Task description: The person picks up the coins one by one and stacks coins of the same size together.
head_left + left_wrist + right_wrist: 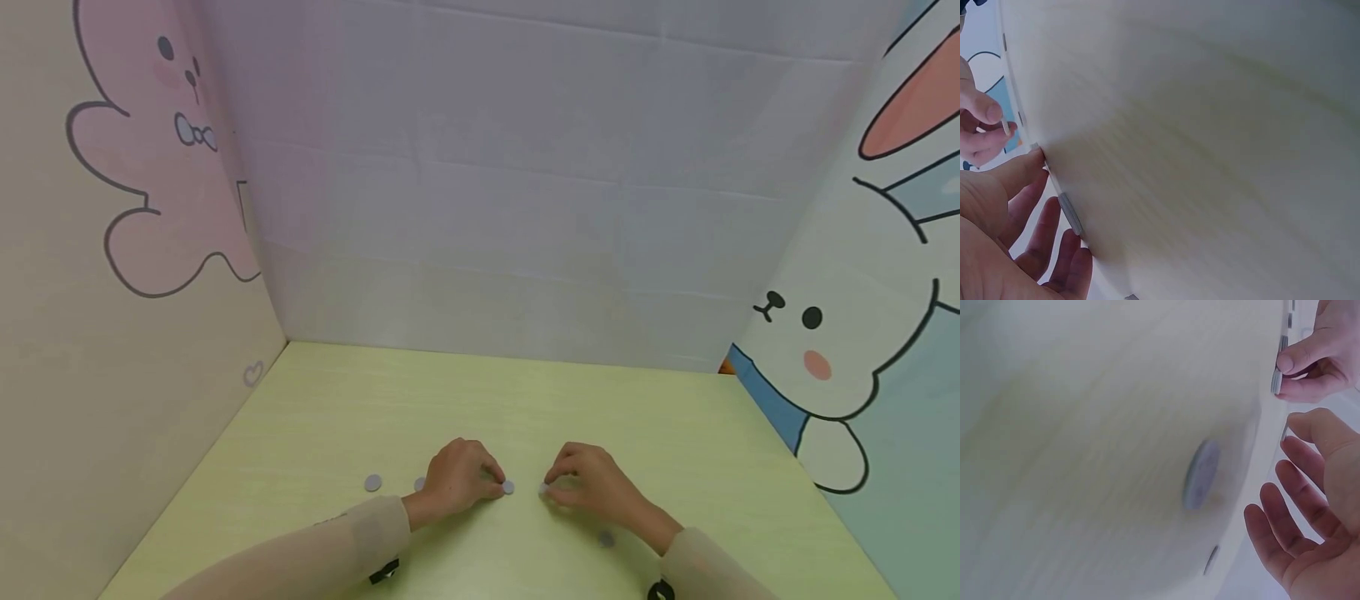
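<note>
Small grey discs lie on the pale yellow table. In the head view my left hand (459, 473) pinches one disc (508, 487) between thumb and forefinger, low over the tabletop. Across a short gap, my right hand (592, 477) pinches another disc (543, 489) with thumb and forefinger. The right wrist view shows this hand's other fingers (1300, 487) loosely bent, and the disc (1284, 430) mostly covered by the fingertips. Behind my left wrist a further disc (419, 483) is partly hidden.
One disc (372, 482) lies farther left on the table (510, 400). Another disc (607, 539) sits near my right forearm, and it appears large in the right wrist view. Upright sheets enclose the back (510, 208) and both sides, with cartoon animals printed on the side ones.
</note>
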Tool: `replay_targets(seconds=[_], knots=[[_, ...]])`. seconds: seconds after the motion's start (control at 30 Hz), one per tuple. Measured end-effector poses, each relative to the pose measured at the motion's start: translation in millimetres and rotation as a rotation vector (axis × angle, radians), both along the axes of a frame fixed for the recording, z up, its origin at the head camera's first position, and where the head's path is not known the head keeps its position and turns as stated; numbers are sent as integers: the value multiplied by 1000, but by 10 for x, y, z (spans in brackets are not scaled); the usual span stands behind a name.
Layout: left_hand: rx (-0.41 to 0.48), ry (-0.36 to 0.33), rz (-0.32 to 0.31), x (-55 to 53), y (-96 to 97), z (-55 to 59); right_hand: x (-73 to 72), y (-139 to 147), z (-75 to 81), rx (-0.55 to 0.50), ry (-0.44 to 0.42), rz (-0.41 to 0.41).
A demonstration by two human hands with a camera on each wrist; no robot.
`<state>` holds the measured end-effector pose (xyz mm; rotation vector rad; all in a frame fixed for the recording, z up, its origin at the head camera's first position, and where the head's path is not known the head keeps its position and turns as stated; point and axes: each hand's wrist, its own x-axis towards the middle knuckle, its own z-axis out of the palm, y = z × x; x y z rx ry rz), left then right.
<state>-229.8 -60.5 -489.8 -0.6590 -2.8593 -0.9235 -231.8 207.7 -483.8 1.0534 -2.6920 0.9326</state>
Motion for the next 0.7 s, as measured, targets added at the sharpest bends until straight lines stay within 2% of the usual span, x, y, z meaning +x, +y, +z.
replay_targets(seconds=[0.2, 0.47, 0.7], knots=[[11, -6, -2, -13, -3, -1, -54, -190, -33, 10, 14, 32], [12, -14, 5, -3, 7, -3, -75, -361, -35, 29, 69, 24], [0, -6, 14, -19, 17, -19, -97, -453, -35, 37, 63, 25]])
